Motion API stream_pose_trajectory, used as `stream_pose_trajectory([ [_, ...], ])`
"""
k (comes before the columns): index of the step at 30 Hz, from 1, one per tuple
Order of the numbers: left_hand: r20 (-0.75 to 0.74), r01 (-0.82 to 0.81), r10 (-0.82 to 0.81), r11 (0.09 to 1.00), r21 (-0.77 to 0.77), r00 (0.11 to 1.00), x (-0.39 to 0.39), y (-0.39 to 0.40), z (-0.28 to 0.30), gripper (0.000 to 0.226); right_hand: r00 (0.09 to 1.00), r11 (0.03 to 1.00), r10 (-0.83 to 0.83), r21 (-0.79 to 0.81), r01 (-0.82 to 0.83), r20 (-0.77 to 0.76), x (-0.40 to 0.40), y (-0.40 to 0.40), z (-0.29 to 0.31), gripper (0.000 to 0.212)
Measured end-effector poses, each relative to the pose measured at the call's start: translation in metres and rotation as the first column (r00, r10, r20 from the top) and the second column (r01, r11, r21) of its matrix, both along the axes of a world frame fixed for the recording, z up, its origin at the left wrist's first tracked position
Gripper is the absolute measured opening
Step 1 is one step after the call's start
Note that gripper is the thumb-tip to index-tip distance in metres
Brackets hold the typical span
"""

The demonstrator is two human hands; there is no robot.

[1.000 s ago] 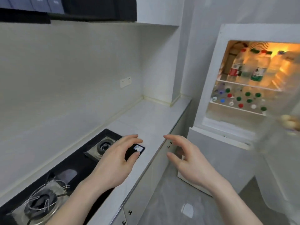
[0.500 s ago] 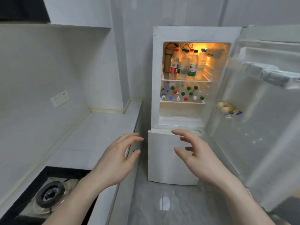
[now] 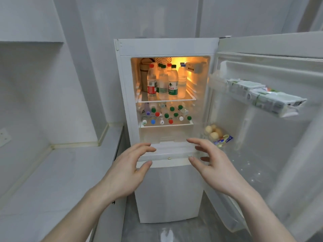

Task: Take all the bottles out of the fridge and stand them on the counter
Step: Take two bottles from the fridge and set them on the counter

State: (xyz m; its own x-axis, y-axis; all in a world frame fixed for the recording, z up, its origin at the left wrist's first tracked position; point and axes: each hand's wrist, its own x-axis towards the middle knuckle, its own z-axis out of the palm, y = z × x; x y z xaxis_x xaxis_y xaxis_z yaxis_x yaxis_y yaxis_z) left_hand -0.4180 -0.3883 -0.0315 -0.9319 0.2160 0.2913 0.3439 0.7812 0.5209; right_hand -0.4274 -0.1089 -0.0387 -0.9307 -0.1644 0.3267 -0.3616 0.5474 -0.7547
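Observation:
A small white fridge (image 3: 167,48) stands open straight ahead, lit inside. Several clear water bottles (image 3: 163,82) stand upright on its upper shelf, with red, green and blue caps. On the lower shelf, several more bottles (image 3: 166,116) show mostly as coloured caps. My left hand (image 3: 125,173) and my right hand (image 3: 211,165) are both raised in front of the fridge, below the shelves, fingers spread and loosely bent, holding nothing. The grey counter (image 3: 57,175) runs along the left, touching the fridge's side.
The fridge door (image 3: 272,137) is swung wide to the right. Its upper door rack holds white cartons (image 3: 265,96); a bag of pale round items (image 3: 216,134) sits lower in the door. A closed lower compartment (image 3: 167,193) is below my hands. A wall socket (image 3: 4,137) is at far left.
The view has turned from the stove and counter to face the fridge squarely. Both hands have moved forward toward the open compartment, still holding nothing.

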Motion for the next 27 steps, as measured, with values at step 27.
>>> stream_pose_trajectory([
  [27, -0.128, 0.063, -0.060, 0.998, 0.025, 0.990, -0.329, -0.005, 0.045, 0.045, 0.992, 0.990, -0.098, -0.111, 0.089, -0.080, -0.282, -0.030, 0.041, 0.047],
])
